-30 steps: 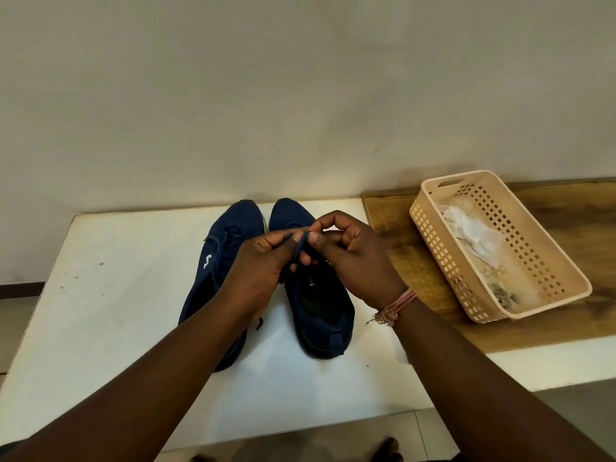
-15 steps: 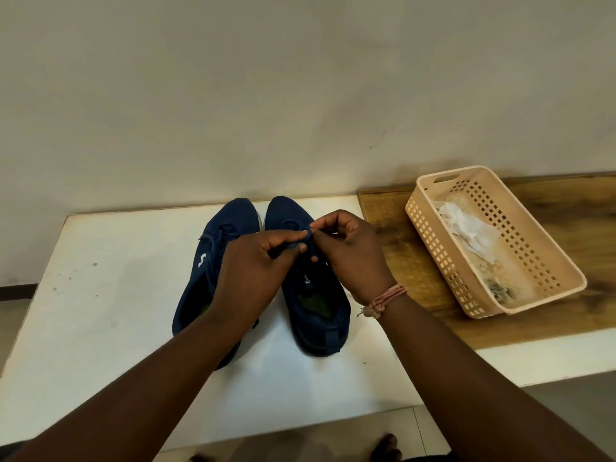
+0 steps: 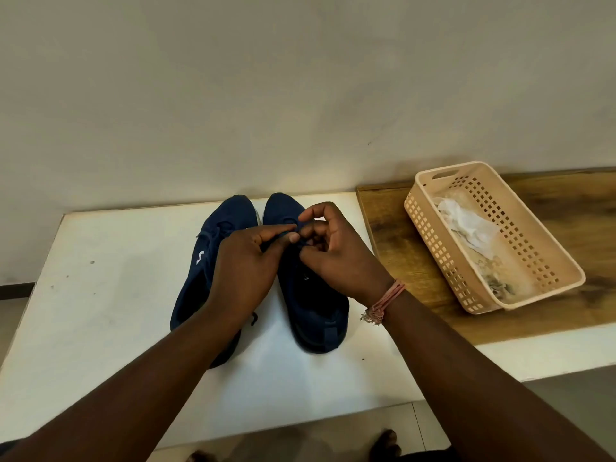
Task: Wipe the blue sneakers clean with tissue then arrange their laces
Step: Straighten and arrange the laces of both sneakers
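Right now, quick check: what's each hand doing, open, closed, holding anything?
Left hand: pinching the lace of the right sneaker.
Right hand: fingers curled, pinching the same lace.

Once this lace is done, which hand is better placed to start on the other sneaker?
Probably the left hand: it already lies over the left sneaker, while the right hand sits over the right sneaker. Both pinch its lace.

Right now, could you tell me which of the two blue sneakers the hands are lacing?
The right-hand dark blue fabric sneaker; both hands pinch its lace, while the left sneaker lies untouched.
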